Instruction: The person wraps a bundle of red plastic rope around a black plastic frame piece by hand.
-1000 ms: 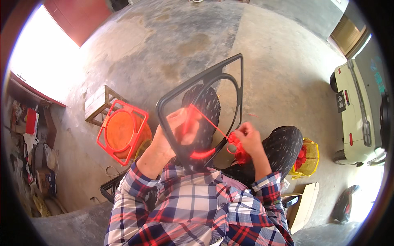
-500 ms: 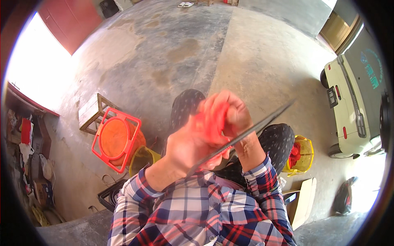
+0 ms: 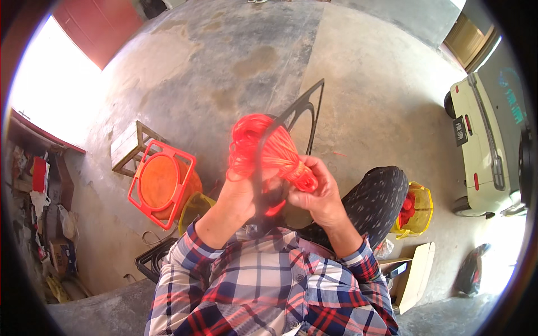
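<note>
A hank of shiny red cord point(image 3: 249, 148), looped wide at its far end and wound tight at the near end, is gripped between my hands. My left hand point(image 3: 238, 199) is wrapped around its underside, the fingers mostly hidden. With thumb and fingers, my right hand point(image 3: 320, 196) pinches the tightly wound end. A thin black frame with a curved inner part point(image 3: 258, 187) stands tilted at my left hand, one bar crossing before the cord. How it is held I cannot make out.
A red frame with a round opening point(image 3: 189, 172) rests on an orange bucket point(image 3: 162, 185) at left, beside a wooden stool point(image 3: 129, 147). Yellow containers stand at both sides; the right one point(image 3: 421, 211) has red material inside. An open cardboard box point(image 3: 417, 280) lies at lower right; a vehicle point(image 3: 476, 151) stands beyond.
The black frame has swung from a slanting, edge-on position to a more upright one. My hands have drawn apart, the right moving down, and the red hank now shows fully.
</note>
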The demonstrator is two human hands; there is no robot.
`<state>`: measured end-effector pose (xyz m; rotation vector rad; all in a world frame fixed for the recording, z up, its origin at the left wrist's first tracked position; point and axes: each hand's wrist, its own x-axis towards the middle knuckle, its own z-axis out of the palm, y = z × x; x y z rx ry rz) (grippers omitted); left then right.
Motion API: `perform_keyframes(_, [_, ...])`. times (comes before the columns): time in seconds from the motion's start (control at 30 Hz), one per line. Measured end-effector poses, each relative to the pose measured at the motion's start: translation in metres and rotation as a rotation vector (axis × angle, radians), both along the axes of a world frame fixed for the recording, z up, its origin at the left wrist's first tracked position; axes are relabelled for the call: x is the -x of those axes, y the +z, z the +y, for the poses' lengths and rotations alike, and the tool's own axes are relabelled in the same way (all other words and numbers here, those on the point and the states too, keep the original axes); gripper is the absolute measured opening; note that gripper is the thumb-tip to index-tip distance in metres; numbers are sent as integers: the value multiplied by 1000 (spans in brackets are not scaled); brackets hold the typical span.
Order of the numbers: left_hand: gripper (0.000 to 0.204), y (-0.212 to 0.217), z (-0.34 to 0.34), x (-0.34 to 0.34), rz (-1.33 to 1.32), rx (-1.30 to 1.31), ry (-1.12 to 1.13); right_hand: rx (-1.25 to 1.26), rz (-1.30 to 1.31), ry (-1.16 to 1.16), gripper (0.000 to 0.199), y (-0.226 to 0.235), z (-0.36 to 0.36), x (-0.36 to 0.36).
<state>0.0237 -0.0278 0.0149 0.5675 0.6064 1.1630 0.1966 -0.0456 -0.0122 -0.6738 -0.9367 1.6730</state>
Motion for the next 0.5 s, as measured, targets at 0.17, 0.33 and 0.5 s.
perform_keyframes(0.17, [40, -3, 4, 3, -62, 41, -84, -240, 309, -295, 43, 7, 18, -8])
perform_keyframes(0.33, [57, -5, 11, 23, -145, -49, -113, -130, 636, -327, 49, 36, 36, -71])
perform_keyframes(0.5, [23, -11, 10, 37, 43, -2, 63, -125, 540, 36, 40, -40, 40, -97])
